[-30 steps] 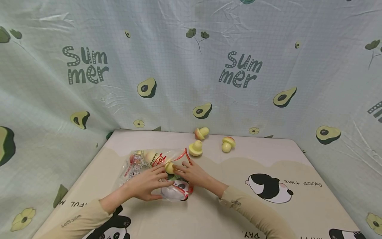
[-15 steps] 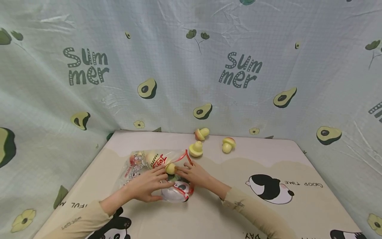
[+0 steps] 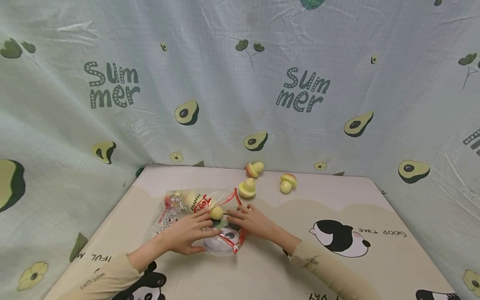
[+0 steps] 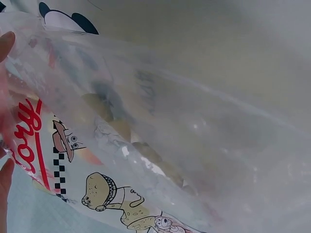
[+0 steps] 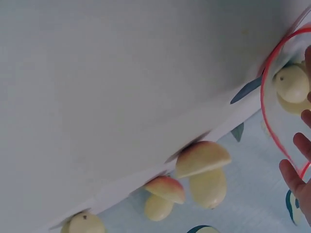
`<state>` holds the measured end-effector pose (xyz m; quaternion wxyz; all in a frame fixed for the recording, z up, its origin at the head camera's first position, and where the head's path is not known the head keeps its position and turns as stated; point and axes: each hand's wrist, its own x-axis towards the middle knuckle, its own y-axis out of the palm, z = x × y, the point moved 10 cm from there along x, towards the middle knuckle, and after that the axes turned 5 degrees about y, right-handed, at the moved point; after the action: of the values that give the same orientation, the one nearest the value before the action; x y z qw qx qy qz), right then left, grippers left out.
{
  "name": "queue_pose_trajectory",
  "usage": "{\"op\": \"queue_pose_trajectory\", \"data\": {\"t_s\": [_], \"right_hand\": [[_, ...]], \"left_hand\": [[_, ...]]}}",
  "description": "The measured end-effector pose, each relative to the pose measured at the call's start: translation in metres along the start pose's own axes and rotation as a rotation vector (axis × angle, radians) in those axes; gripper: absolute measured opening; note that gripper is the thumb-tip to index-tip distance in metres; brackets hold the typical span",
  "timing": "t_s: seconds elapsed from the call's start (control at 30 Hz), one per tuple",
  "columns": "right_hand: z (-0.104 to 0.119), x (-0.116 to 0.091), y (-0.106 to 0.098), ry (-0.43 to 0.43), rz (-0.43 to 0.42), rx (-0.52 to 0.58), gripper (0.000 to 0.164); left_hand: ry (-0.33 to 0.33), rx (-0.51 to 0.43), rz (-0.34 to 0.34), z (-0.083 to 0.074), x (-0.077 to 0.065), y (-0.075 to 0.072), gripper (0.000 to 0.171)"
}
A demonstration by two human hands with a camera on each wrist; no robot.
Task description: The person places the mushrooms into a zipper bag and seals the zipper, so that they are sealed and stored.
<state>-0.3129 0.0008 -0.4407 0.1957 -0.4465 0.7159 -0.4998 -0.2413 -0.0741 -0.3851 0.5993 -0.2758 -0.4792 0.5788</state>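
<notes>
- Left hand (image 3: 189, 235): fingers spread and nearly straight against the bag (image 3: 202, 203), thumb held apart below them.
- Right hand (image 3: 253, 223): fingers extended and released, beside the bag's red edge (image 5: 263, 99); whether they touch it, I cannot tell.
- Bagged mushroom (image 3: 216, 213): in the bag's mouth, between both hands' fingertips.
- Beyond the right fingers, on the table (image 3: 281, 266): near mushroom (image 3: 247, 188), far mushroom (image 3: 255, 169) behind it, and side mushroom (image 3: 288, 183) farther right.
</notes>
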Motion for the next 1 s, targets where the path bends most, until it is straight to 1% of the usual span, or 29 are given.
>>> {"op": "queue_pose_trajectory", "data": {"t_s": [0.13,0.37,0.5,0.73,0.83,1.0], "right_hand": [[-0.01,-0.005,-0.007,0.018,-0.044,0.059,0.059],[-0.033,-0.016,-0.015,0.07,-0.15,0.178,0.048],[-0.049,-0.022,-0.016,0.108,-0.213,0.246,0.044],[-0.077,-0.032,-0.007,0.188,-0.241,0.282,0.042],[-0.088,-0.035,-0.006,0.213,-0.263,0.286,0.039],[-0.103,-0.04,-0.005,0.239,-0.298,0.299,0.039]], "left_hand": [[-0.01,-0.001,0.01,0.0,0.0,0.001,0.053],[-0.026,0.0,0.03,-0.002,-0.002,0.002,0.055],[-0.018,0.012,0.022,-0.004,-0.003,0.002,0.056],[-0.004,0.01,-0.021,-0.007,-0.003,0.001,0.059],[-0.008,0.01,-0.009,-0.007,-0.003,0.002,0.06],[-0.026,0.02,0.036,-0.005,-0.003,0.004,0.062]]}}
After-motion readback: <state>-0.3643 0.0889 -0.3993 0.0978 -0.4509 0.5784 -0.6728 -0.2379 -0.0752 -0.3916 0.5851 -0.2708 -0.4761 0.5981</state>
